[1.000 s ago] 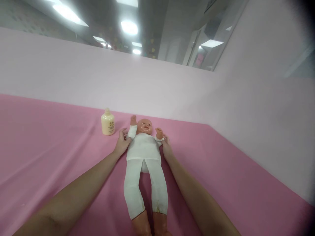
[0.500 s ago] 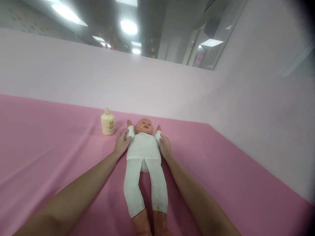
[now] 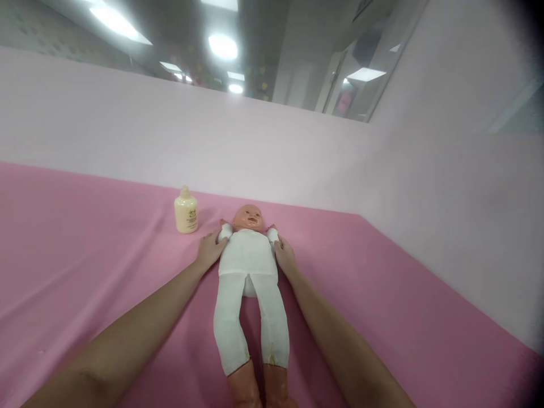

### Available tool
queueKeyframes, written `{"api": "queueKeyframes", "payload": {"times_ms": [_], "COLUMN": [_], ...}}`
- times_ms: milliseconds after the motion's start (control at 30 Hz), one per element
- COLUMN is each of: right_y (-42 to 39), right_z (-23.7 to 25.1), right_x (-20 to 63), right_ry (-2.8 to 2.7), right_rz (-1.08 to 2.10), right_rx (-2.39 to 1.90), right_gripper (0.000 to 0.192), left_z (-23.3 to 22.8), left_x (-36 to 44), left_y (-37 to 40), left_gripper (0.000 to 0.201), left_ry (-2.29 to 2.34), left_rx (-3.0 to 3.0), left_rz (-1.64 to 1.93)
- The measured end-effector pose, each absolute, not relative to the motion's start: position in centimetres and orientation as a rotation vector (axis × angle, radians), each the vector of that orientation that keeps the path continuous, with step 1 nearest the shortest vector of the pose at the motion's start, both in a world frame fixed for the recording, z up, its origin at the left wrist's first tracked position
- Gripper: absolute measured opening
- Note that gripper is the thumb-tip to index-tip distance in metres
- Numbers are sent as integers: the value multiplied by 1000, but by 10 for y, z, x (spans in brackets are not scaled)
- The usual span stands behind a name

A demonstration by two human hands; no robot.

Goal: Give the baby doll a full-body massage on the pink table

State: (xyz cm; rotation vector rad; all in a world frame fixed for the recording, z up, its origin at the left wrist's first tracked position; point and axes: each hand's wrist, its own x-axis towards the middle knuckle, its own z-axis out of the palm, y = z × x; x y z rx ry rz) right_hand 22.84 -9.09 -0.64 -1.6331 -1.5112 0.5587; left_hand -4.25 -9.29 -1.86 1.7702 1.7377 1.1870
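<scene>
A baby doll point(image 3: 249, 255) in white cloth lies on its back on the pink padded surface point(image 3: 127, 260), head toward the wall. My left hand point(image 3: 209, 249) is closed around the doll's arm on the left side, thumb on top. On the other side, my right hand point(image 3: 284, 253) grips the doll's right-side arm, with the thumb near its elbow. Both doll arms are bent up beside the head, and only small parts of the doll's hands show. My fingers are partly hidden under the sleeves.
A pale yellow bottle point(image 3: 186, 212) with a pump-style top stands left of the doll's head. Behind the surface rises a pale pink wall point(image 3: 212, 141), with a mirror or window point(image 3: 297, 56) above it reflecting ceiling lights. Another wall point(image 3: 459, 187) closes the right side.
The doll's two hands, raised beside its head before, now sit lower and tilted inward. My hands keep their hold with only a slight shift.
</scene>
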Motion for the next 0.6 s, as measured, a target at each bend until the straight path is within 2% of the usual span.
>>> {"api": "queueKeyframes", "payload": {"times_ms": [200, 433, 500, 600], "right_y": [-85, -82, -82, -80], "right_z": [-10, -13, -13, -15], "right_x": [232, 232, 231, 232], "right_ry": [-1342, -1183, -1150, -1096], "right_rz": [738, 942, 974, 1003], "right_rx": [-1431, -1008, -963, -945], "right_gripper": [55, 51, 47, 36], "left_z": [-28, -32, -31, -29], "left_x": [-42, -40, -40, -38], "left_y": [-88, -81, -81, -80], "left_gripper": [54, 66, 62, 43], "left_ry": [1484, 1123, 1056, 990], "left_rx": [1509, 1223, 1152, 1076], "left_rz": [1378, 1583, 1591, 1572]}}
